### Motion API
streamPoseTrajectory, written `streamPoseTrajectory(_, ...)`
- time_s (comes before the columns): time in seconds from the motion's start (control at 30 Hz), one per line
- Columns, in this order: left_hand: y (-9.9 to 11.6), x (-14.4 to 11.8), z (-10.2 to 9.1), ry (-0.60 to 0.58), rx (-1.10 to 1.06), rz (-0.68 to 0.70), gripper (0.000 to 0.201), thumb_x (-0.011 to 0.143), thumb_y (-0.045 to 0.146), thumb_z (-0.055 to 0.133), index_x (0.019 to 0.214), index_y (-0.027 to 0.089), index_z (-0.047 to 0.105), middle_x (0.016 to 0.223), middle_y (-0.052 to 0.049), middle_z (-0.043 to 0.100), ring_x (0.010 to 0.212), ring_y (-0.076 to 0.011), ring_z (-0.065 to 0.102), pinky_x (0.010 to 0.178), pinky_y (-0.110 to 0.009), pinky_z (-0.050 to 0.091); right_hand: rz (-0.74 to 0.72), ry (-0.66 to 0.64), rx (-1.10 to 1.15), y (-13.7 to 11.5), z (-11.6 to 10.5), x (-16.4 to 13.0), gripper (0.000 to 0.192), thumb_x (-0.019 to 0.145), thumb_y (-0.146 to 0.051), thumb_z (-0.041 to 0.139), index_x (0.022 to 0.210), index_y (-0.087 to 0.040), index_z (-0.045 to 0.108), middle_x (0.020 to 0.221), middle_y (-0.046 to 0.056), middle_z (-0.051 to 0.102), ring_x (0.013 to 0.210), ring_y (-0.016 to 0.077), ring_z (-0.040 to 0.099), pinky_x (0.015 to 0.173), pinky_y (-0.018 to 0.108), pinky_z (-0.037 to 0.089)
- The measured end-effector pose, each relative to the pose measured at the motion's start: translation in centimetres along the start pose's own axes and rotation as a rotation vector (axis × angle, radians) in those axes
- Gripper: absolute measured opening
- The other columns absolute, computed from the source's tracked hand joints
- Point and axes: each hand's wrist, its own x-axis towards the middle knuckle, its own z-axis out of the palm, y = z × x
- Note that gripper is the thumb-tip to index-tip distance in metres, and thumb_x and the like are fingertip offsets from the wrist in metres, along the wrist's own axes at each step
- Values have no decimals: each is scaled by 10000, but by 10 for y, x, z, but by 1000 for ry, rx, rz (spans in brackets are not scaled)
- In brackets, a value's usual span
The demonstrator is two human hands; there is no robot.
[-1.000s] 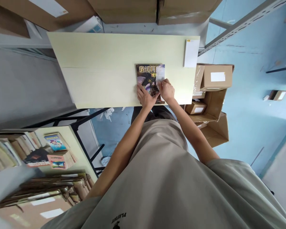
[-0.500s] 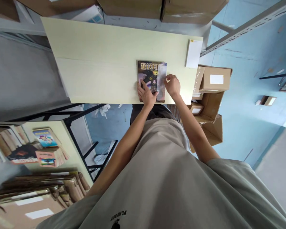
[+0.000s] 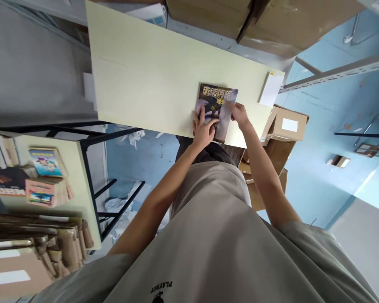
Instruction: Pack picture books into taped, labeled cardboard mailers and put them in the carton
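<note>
Two hands rest on one magazine (image 3: 215,110), a thin rectangular issue with a dark glossy illustrated cover, lying flat near the front edge of the pale smooth laminate desk (image 3: 145,80). Left hand (image 3: 204,128) lies spread with fingers flat on the cover's lower left, while right hand (image 3: 239,114) touches the magazine's right edge with fingers curled; whether that grip pinches anything cannot be told. Brown cardboard boxes (image 3: 286,125) with white labels sit beside the desk, contents hidden, and a small white pad (image 3: 270,89) lies at the desk's right corner.
</note>
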Motion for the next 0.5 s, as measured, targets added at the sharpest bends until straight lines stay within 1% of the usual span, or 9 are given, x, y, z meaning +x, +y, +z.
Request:
streamPoseTrajectory(0.07, -9, -5, -21, -107, -6, 39, 555, 1056, 241, 743, 1601, 343, 775, 2060, -14, 143, 1908, -509, 32, 1486, -867, 181, 44, -11, 77, -17, -1, -7, 577, 1043, -742, 763, 751, -310, 515, 561, -49, 504, 547, 190, 625, 582, 339, 617)
streamPoseTrajectory(0.13, -16, -17, -40, -183, -9, 100, 791, 1007, 289, 815, 1773, 342, 628, 2066, -49, 101, 1907, -515, 17, 1501, -835, 159, 94, -30, 105, -40, 4, -15, 577, 1008, -759, 813, 778, -304, 545, 562, -48, 504, 521, 188, 626, 532, 331, 620)
streamPoseTrajectory(0.2, -19, -32, -52, -196, -8, 141, 1105, 933, 414, 940, 1903, 316, 421, 2067, -115, 41, 1896, -553, -32, 1494, -843, 138, 110, -89, 109, -66, 14, -23, 582, 980, -797, 841, 824, -293, 595, 561, -38, 515, 527, 212, 670, 515, 342, 647)
streamPoseTrajectory(0.23, -20, -40, -55, -178, -14, 147, 1247, 895, 504, 989, 1935, 293, 334, 2063, -152, 14, 1889, -571, -49, 1491, -846, 134, 106, -122, 106, -78, 20, -27, 598, 968, -827, 845, 848, -288, 615, 558, -33, 519, 533, 227, 696, 511, 349, 661)
streamPoseTrajectory(0.27, -19, -47, -56, -146, -29, 147, 1339, 876, 606, 1005, 1949, 270, 278, 2058, -185, -2, 1886, -578, -52, 1491, -839, 137, 94, -154, 96, -90, 26, -31, 624, 958, -863, 841, 868, -283, 631, 553, -29, 521, 539, 242, 718, 507, 354, 671)
streamPoseTrajectory(0.3, -19, -52, -56, -105, -50, 144, 1361, 889, 707, 976, 1951, 252, 256, 2054, -207, -6, 1889, -570, -41, 1497, -822, 144, 74, -185, 76, -101, 31, -35, 656, 946, -903, 833, 885, -278, 643, 547, -27, 522, 542, 254, 736, 501, 359, 677)
streamPoseTrajectory(0.37, -18, -58, -55, -20, -108, 136, 1230, 996, 844, 803, 1936, 244, 283, 2052, -216, 21, 1905, -515, 9, 1518, -756, 175, 11, -244, -3, -118, 32, -41, 728, 918, -979, 813, 915, -267, 666, 542, -19, 541, 555, 275, 768, 505, 374, 695)
streamPoseTrajectory(0.43, -19, -58, -55, 41, -169, 121, 1071, 1094, 871, 619, 1917, 253, 324, 2052, -200, 83, 1915, -446, 86, 1535, -680, 210, -89, -286, -134, -132, 20, -40, 785, 901, -1025, 792, 959, -249, 692, 580, 4, 610, 607, 296, 811, 578, 414, 739)
streamPoseTrajectory(0.5, -21, -57, -55, 78, -216, 94, 1025, 1124, 870, 539, 1909, 241, 343, 2039, -198, 179, 1908, -414, 173, 1544, -633, 231, -237, -278, -300, -144, -1, -33, 804, 926, -1025, 764, 1040, -230, 721, 689, 42, 719, 728, 316, 863, 747, 490, 786)
